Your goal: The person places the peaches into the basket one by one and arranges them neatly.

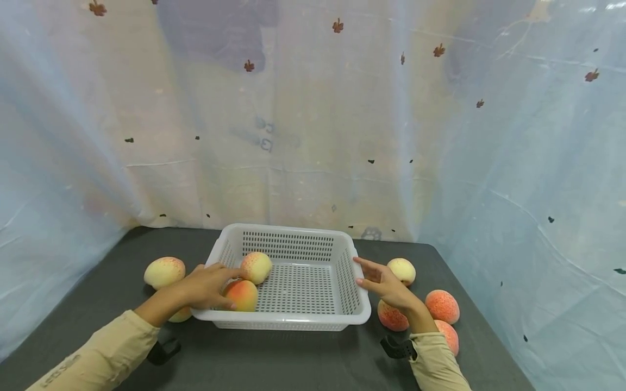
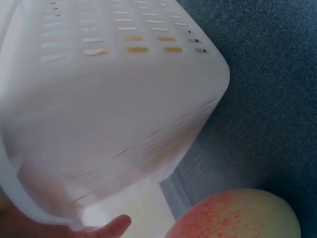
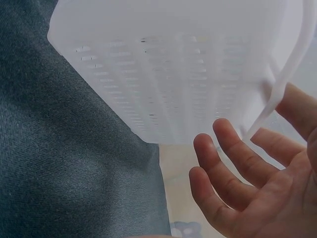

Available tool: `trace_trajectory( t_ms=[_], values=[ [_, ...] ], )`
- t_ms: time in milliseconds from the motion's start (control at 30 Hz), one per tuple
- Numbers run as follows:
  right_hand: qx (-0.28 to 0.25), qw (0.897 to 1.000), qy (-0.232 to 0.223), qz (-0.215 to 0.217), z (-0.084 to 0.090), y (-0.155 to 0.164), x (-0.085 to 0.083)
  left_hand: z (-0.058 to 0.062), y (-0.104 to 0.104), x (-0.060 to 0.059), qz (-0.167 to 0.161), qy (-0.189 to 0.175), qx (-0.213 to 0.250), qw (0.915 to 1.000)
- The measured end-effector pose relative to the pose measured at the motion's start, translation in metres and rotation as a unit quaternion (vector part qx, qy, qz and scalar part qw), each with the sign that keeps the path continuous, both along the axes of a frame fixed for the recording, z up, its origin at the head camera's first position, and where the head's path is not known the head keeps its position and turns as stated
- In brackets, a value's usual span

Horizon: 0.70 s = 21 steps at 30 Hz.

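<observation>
A white plastic basket with slotted walls stands on the dark table, two yellow-and-red peaches at its left end. My left hand straddles the basket's left rim, its thumb and a finger beside the peaches inside. In the left wrist view, one fingertip points down outside the wall. At the opposite end, my right hand holds the right rim, thumb over its edge. Its other fingers are loosely bent and spread along the outer side in the right wrist view.
Left of the basket lie a pale speckled peach and another partly behind my left wrist. On the right, several peaches lie around my right forearm, among them a yellow one and a red one. A printed curtain hangs behind the table.
</observation>
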State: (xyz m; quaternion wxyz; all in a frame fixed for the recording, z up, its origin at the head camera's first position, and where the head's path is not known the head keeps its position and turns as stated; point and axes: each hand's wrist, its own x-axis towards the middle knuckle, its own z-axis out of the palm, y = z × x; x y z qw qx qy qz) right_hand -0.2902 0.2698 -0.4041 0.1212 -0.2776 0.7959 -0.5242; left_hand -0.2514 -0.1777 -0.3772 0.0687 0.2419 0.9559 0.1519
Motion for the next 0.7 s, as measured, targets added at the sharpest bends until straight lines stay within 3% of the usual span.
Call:
trace_trajectory(
  t_ms=[300, 567, 700],
  values=[
    [0.009, 1.000, 0.007, -0.003, 0.001, 0.000, 0.001, 0.003, -0.005, -0.001, -0.024, 0.007, 0.024, 0.9994],
    [0.012, 1.000, 0.007, -0.004, 0.002, 0.000, 0.001, 0.016, -0.016, -0.002, -0.058, -0.011, 0.094, 0.9938],
    [0.018, 1.000, 0.005, -0.008, 0.002, 0.002, 0.002, 0.022, -0.019, -0.002, -0.063, -0.022, 0.108, 0.9919]
  ],
)
